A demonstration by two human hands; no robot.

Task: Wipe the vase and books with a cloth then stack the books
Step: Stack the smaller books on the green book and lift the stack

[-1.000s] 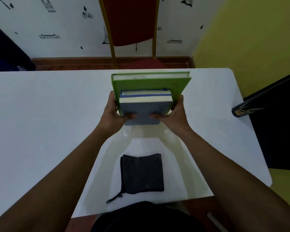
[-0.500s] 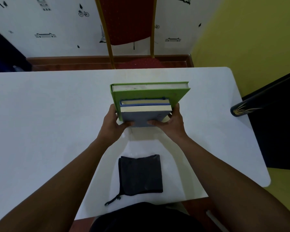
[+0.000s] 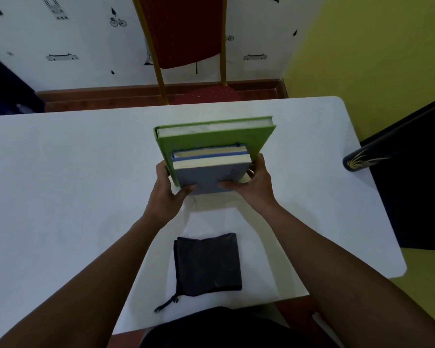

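A stack of books stands on edge, tilted, on the white table (image 3: 60, 184): a large green book (image 3: 219, 138) behind, a thin blue-edged book (image 3: 209, 153) in the middle, a grey-blue book (image 3: 209, 175) in front. My left hand (image 3: 165, 194) grips the stack's left side, thumb on the front cover. On the right side my right hand (image 3: 255, 183) holds it the same way. A folded dark grey cloth (image 3: 207, 264) lies flat on the table near me, between my forearms. A dark vase with gold leaf marks (image 3: 362, 160) shows at the right edge.
A red chair with a gold frame (image 3: 183, 33) stands behind the table's far edge. A dark piece of furniture (image 3: 417, 187) sits beside the table on the right. The table's right corner (image 3: 397, 267) is rounded.
The book stack has come lower and a little nearer to me, still gripped by both hands. The cloth has not moved.
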